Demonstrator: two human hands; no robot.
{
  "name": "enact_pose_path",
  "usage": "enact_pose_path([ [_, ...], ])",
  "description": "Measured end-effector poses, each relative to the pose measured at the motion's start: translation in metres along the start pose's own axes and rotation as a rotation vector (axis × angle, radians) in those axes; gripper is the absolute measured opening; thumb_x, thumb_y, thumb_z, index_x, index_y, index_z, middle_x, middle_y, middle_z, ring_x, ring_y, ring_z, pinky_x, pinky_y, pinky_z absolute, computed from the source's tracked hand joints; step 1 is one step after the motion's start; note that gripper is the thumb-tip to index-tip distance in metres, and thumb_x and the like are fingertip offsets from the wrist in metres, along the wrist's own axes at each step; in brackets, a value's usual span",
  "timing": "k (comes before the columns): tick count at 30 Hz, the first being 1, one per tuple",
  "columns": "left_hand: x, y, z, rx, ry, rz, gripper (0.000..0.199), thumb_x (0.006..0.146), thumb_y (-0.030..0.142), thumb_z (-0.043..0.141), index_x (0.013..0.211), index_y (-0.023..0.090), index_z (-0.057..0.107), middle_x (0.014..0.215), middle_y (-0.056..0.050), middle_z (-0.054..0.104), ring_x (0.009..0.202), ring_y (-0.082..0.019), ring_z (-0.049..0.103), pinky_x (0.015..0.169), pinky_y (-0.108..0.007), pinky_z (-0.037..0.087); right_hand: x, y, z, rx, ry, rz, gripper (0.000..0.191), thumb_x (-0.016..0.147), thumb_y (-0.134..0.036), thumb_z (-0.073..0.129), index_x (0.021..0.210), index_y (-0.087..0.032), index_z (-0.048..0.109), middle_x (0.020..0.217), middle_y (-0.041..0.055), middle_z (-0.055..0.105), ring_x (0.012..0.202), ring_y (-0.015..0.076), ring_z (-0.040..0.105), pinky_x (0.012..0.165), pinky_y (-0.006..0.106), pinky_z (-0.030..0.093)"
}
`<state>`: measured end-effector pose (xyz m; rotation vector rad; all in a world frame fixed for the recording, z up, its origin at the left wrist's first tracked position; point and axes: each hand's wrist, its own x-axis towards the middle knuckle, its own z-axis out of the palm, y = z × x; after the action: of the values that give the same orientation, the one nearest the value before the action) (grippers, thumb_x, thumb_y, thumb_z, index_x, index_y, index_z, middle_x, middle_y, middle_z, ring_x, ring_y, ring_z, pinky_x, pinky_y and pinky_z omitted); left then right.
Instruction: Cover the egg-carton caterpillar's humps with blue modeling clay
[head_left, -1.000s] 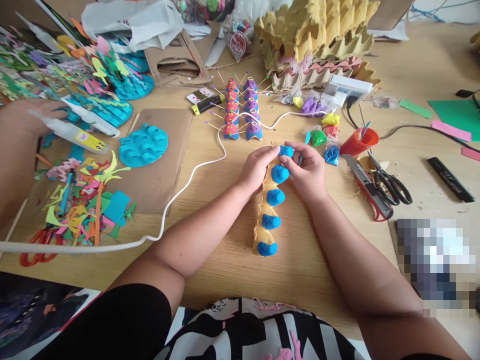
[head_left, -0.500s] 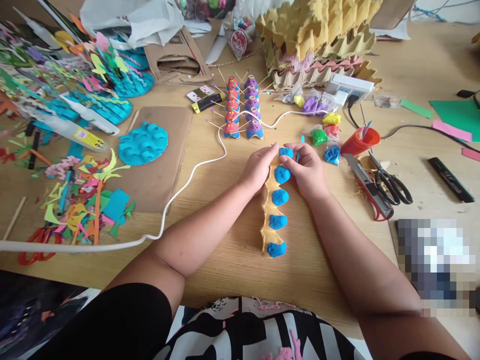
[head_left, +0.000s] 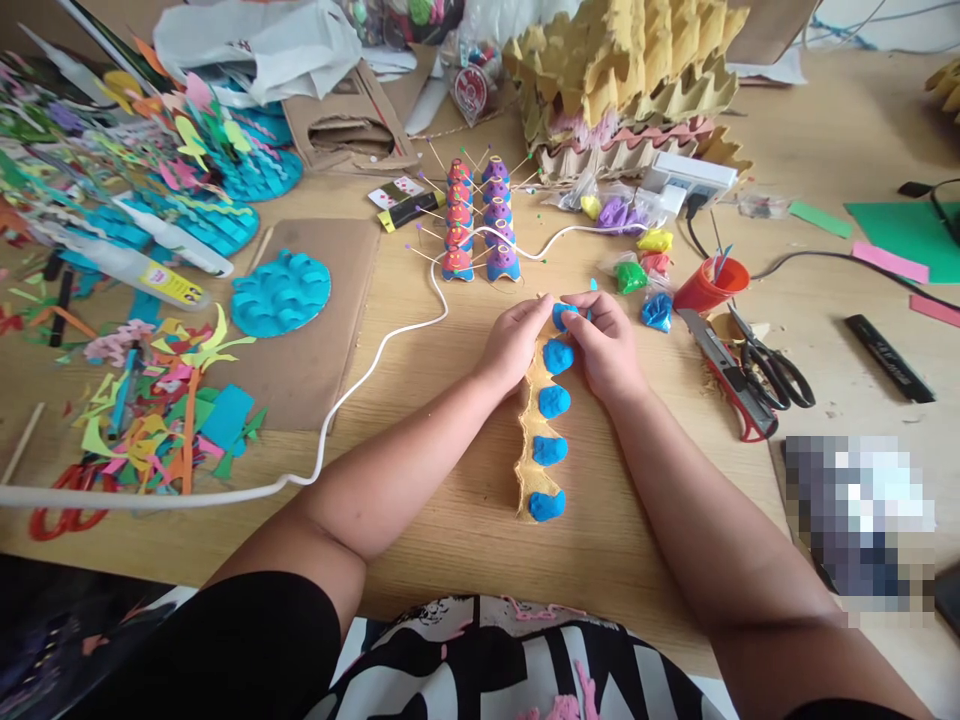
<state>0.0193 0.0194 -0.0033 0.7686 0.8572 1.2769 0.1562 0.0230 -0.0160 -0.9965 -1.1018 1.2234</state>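
Observation:
A yellow-brown egg-carton strip (head_left: 527,440) lies lengthwise in front of me, with several blue clay lumps (head_left: 550,450) along its right side. My left hand (head_left: 519,342) grips the strip's far end from the left, fingers pressed together. From the right, my right hand (head_left: 606,345) has its thumb and fingers closed on the farthest blue clay lump (head_left: 564,317). The fingertips of both hands nearly meet there. Beyond them stand two painted egg-carton rows, one red and blue (head_left: 458,225), one purple and blue (head_left: 498,220), with pins sticking out.
A white cable (head_left: 382,350) crosses the table left of my hands. Paper scraps (head_left: 157,410) and a blue paper disc (head_left: 280,290) are at left. Scissors (head_left: 772,365), a cutter (head_left: 724,370), a red cup (head_left: 711,284) and bagged clay (head_left: 657,312) are at right.
The whole view has shifted slightly to the left. Both hands stay at the strip's far end, with the right fingers slightly moved around the farthest lump.

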Motion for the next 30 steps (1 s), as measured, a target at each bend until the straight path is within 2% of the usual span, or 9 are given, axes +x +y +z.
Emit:
enact_pose_path([
  [6, -0.001, -0.003, 0.000, 0.021, 0.001, 0.012, 0.040, 0.096, 0.052, 0.083, 0.076, 0.018, 0.075, 0.074, 0.001, 0.073, 0.072, -0.012, 0.064, 0.074, -0.025, 0.051, -0.001, 0.002, 0.001, 0.008, 0.000, 0.004, 0.044, 0.077, -0.059, 0.093, 0.094, -0.026, 0.068, 0.084, -0.0025, 0.065, 0.077, 0.0155, 0.057, 0.067, 0.029, 0.048],
  [10, -0.001, -0.006, -0.002, 0.046, 0.002, 0.026, 0.038, 0.094, 0.050, 0.085, 0.076, 0.018, 0.075, 0.075, 0.002, 0.073, 0.074, -0.011, 0.063, 0.075, -0.024, 0.049, 0.001, 0.003, 0.002, 0.003, 0.042, 0.012, 0.037, 0.077, -0.050, 0.089, 0.088, -0.026, 0.064, 0.079, -0.0036, 0.061, 0.075, 0.0147, 0.055, 0.070, 0.029, 0.048],
  [17, -0.002, -0.003, 0.001, 0.022, 0.016, -0.023, 0.039, 0.092, 0.050, 0.088, 0.073, 0.018, 0.076, 0.071, 0.003, 0.072, 0.068, -0.010, 0.061, 0.072, -0.025, 0.048, 0.001, 0.005, 0.002, -0.007, 0.035, 0.005, 0.034, 0.082, -0.051, 0.082, 0.088, -0.027, 0.060, 0.077, -0.0041, 0.057, 0.071, 0.0148, 0.054, 0.070, 0.031, 0.049],
  [20, -0.003, 0.000, 0.003, -0.005, -0.001, -0.031, 0.039, 0.092, 0.051, 0.088, 0.075, 0.018, 0.077, 0.072, 0.002, 0.074, 0.068, -0.011, 0.063, 0.071, -0.025, 0.050, 0.001, 0.005, 0.002, 0.024, 0.041, 0.011, 0.036, 0.082, -0.053, 0.086, 0.090, -0.026, 0.064, 0.080, -0.0033, 0.060, 0.074, 0.0150, 0.055, 0.070, 0.030, 0.049],
  [23, -0.004, 0.004, 0.003, -0.050, -0.009, -0.043, 0.039, 0.097, 0.052, 0.082, 0.079, 0.018, 0.078, 0.073, 0.001, 0.075, 0.070, -0.012, 0.068, 0.073, -0.026, 0.053, 0.000, 0.003, 0.001, 0.021, 0.046, -0.035, 0.042, 0.084, -0.062, 0.086, 0.100, -0.027, 0.068, 0.089, -0.0025, 0.062, 0.078, 0.0149, 0.056, 0.072, 0.030, 0.050],
  [26, -0.002, 0.008, 0.000, -0.087, 0.023, -0.088, 0.041, 0.099, 0.055, 0.079, 0.082, 0.018, 0.077, 0.078, -0.001, 0.077, 0.075, -0.014, 0.071, 0.078, -0.027, 0.056, 0.000, 0.002, -0.001, -0.050, 0.035, -0.071, 0.057, 0.082, -0.073, 0.088, 0.116, -0.030, 0.072, 0.087, -0.0039, 0.059, 0.075, 0.0147, 0.052, 0.071, 0.030, 0.048],
  [30, 0.002, 0.007, -0.007, -0.093, -0.032, -0.164, 0.043, 0.096, 0.061, 0.080, 0.088, 0.019, 0.078, 0.083, 0.000, 0.079, 0.074, -0.011, 0.069, 0.075, -0.024, 0.054, -0.001, 0.001, -0.002, -0.159, -0.020, -0.138, 0.067, 0.075, -0.074, 0.093, 0.123, -0.031, 0.075, 0.082, -0.0042, 0.058, 0.073, 0.0162, 0.051, 0.069, 0.033, 0.047],
])
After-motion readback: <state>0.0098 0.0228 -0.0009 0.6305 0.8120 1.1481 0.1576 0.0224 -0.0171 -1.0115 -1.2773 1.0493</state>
